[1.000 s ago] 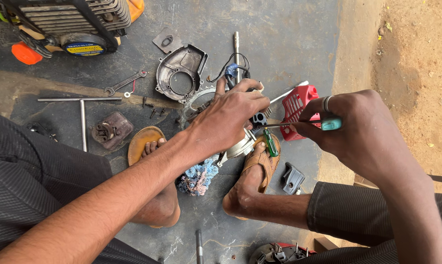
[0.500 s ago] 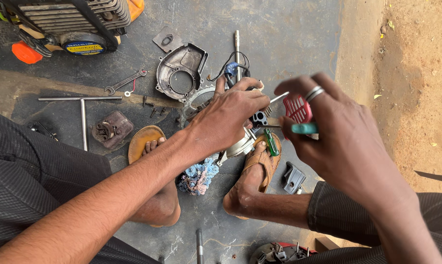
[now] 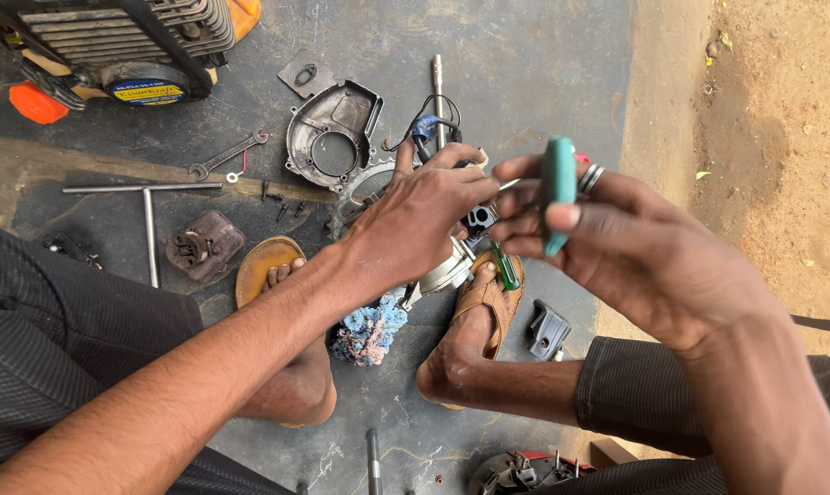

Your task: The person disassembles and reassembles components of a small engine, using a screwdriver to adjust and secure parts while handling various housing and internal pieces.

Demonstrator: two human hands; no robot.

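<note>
The left hand (image 3: pixel 424 215) lies palm down over a small engine part (image 3: pixel 447 270) that sits on the floor (image 3: pixel 525 64) between the person's feet, its fingers curled around the top of the part and hiding most of it. The right hand (image 3: pixel 617 247) is raised just beside it, fingers closed narrowly around a teal tool handle (image 3: pixel 557 188) held nearly upright, with a ring (image 3: pixel 591 176) on one finger; the tool's tip is hidden behind the hands. A green screwdriver (image 3: pixel 504 268) rests on the right sandal (image 3: pixel 488 298), touching the strap. A blue rag (image 3: pixel 369 332) lies just below the engine part, between the two feet. The left sandal (image 3: pixel 264 266) sits under the left foot. Beyond the hands lie a grey metal cover (image 3: pixel 328 133), a toothed ring (image 3: pixel 360 188) near it, a steel rod (image 3: pixel 440 92) and a bundle of wires (image 3: pixel 424 124). Further left are a spanner (image 3: pixel 227 156), a T-handled wrench (image 3: pixel 144 206), a few loose screws (image 3: pixel 277 197) and a rusty brown block (image 3: pixel 202 246). A larger engine (image 3: pixel 121 46) with an orange cap (image 3: pixel 37 103) stands at the top left corner. A small black clip (image 3: pixel 548 330) lies near the right shin. Sandy ground (image 3: pixel 773 110) runs along the right edge.
</note>
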